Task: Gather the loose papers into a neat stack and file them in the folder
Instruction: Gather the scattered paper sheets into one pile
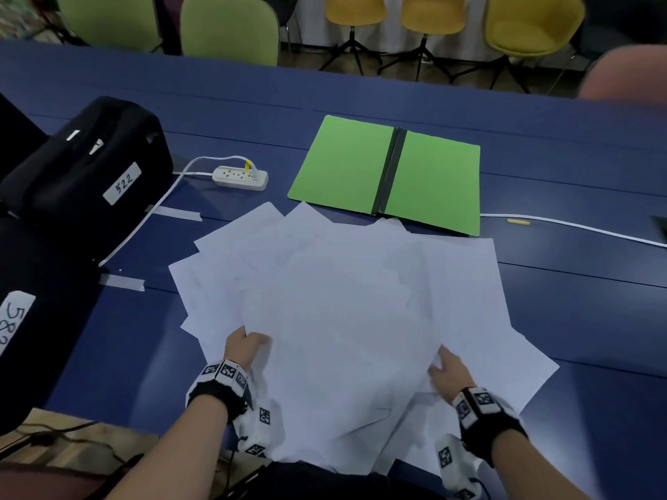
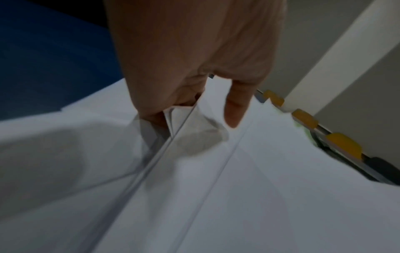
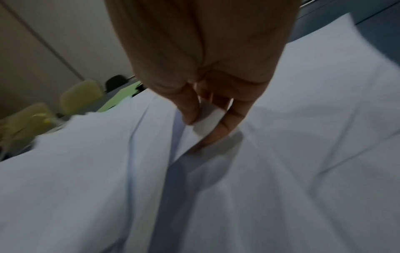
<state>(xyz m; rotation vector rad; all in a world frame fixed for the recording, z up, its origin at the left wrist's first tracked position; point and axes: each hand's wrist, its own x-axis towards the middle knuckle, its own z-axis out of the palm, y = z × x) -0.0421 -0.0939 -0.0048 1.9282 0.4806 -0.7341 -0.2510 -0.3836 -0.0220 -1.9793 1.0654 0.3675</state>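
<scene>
The long dark blue table carries everything. On it, a wide fan of loose white paper sheets lies spread and overlapping, with corners pointing in many directions; its near part hangs over the table edge toward the person.

The left hand has its grip on the left near side of the top sheets: in the left wrist view the thumb lies on top of the paper and the other fingers are curled under the lifted edges, so this grip is closed on the papers. The right hand has its grip on the right near side; in the right wrist view the thumb and the fingers pinch a paper edge between them, so this grip is also closed on the papers. Most of the sheets lie between the two grips and beyond them.

Farther than both grips, just past the far edge of the papers, the green cardboard folder with a dark spine lies open and flat; some paper corners touch or cover its near edge.

Beyond the left grip and to its left stands a black bag with a white label "522". Between the bag and the folder lies a white power strip with a white cable.
</scene>
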